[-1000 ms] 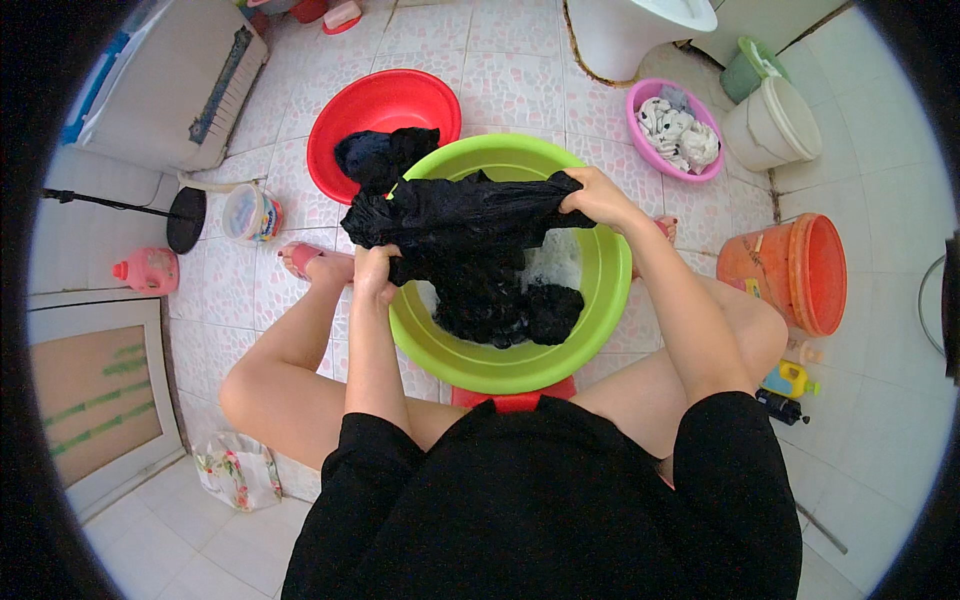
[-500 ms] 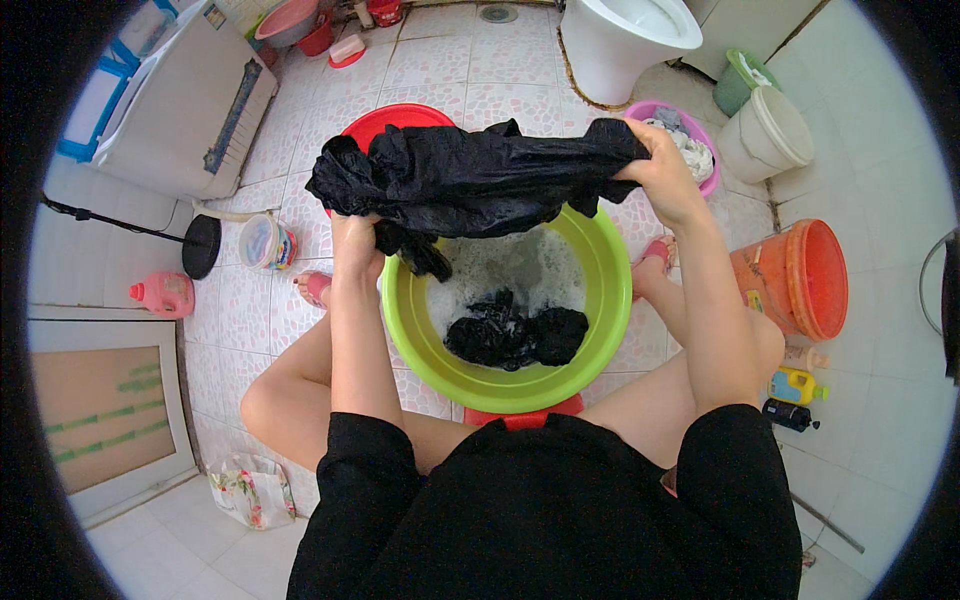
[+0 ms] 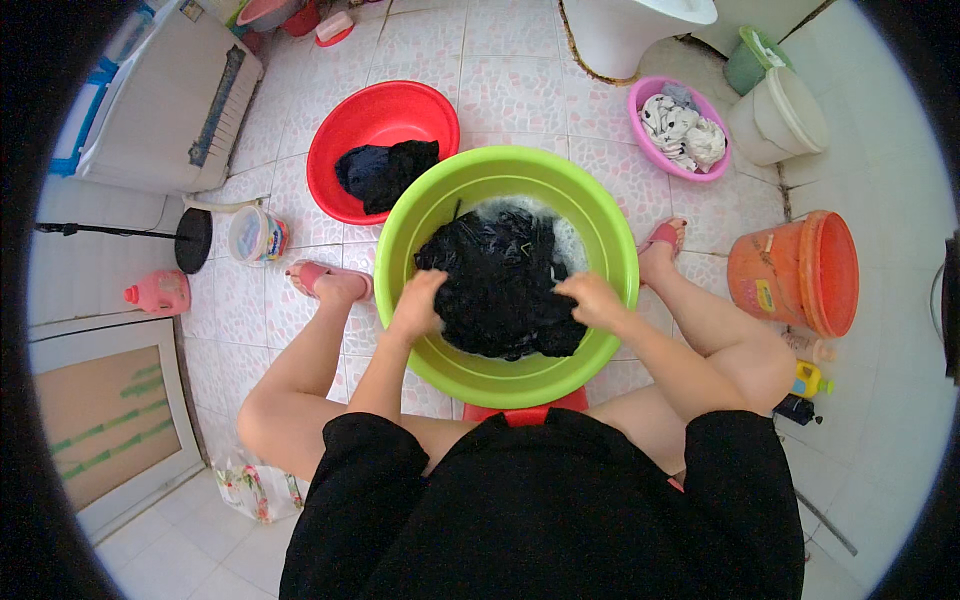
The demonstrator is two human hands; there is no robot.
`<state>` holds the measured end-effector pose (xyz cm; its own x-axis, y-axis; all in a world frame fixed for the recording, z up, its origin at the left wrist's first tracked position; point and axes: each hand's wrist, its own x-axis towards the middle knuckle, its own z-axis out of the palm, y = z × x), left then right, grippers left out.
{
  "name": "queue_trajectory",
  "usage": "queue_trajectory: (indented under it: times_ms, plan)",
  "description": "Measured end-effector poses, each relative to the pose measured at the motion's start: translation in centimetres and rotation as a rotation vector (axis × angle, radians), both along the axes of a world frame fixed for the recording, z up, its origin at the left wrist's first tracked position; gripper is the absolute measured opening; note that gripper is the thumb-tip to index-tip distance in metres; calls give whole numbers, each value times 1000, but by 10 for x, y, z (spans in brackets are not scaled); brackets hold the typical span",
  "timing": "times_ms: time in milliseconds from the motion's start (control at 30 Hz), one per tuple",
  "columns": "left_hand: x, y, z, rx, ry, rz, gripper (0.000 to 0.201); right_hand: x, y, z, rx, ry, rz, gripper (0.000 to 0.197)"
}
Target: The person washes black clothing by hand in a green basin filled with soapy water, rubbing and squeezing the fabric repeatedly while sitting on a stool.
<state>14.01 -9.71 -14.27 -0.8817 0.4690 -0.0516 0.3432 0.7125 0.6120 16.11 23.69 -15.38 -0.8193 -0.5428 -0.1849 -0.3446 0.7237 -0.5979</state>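
A wet black garment [image 3: 495, 275] lies bunched in the lime-green basin [image 3: 450, 185], spread over foamy water [image 3: 570, 245]. At the garment's left edge, my left hand [image 3: 420, 304] is closed on the cloth. My right hand [image 3: 598, 302] pinches its right side, fingers bent. Both hands are inside the basin's near half, slightly blurred. Whatever other cloth lies under the garment is hidden. Beyond the basin's left rim, a red basin [image 3: 325, 165] holds dark clothes [image 3: 388, 178].
A pink basin [image 3: 645, 150] of light clothes stands far right, near a white bucket [image 3: 770, 125]. An orange bucket [image 3: 775, 275] is right of my leg. A small tub [image 3: 250, 237] and pink jug [image 3: 165, 293] stand left. Something red [image 3: 525, 410] shows under the basin's near rim.
Both hands have come down with the black garment, from held stretched above the far rim to inside the green basin. The red basin's dark clothes now show.
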Motion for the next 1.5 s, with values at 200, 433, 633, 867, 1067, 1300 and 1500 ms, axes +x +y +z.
queue_trajectory:
  times_ms: [200, 433, 633, 867, 1067, 1300, 1500]
  plan:
    - [35, 35, -15, -615, -559, -433, 76, 10, -33, 3, 489, -612, 452, 56]
    - [-7, 26, -42, -131, -825, -149, 51, -92, -63, -24, 247, -137, -215, 53]
    - [-33, 27, -39, -63, -218, 652, 46, -108, -108, -72, 272, 24, -176, 94]
    - [-19, 51, -67, -56, -379, 799, 63, -108, -81, -89, 276, -281, 125, 57]
    - [-35, 60, -87, 179, -486, 792, 68, -98, -95, -82, 386, -277, -589, 84]
    - [-23, 86, -121, -643, -385, 383, 49, -67, -109, -88, 479, -128, -123, 78]
    - [-26, 92, -130, -729, -543, 345, 30, -80, -82, -128, 735, -357, -4, 47]
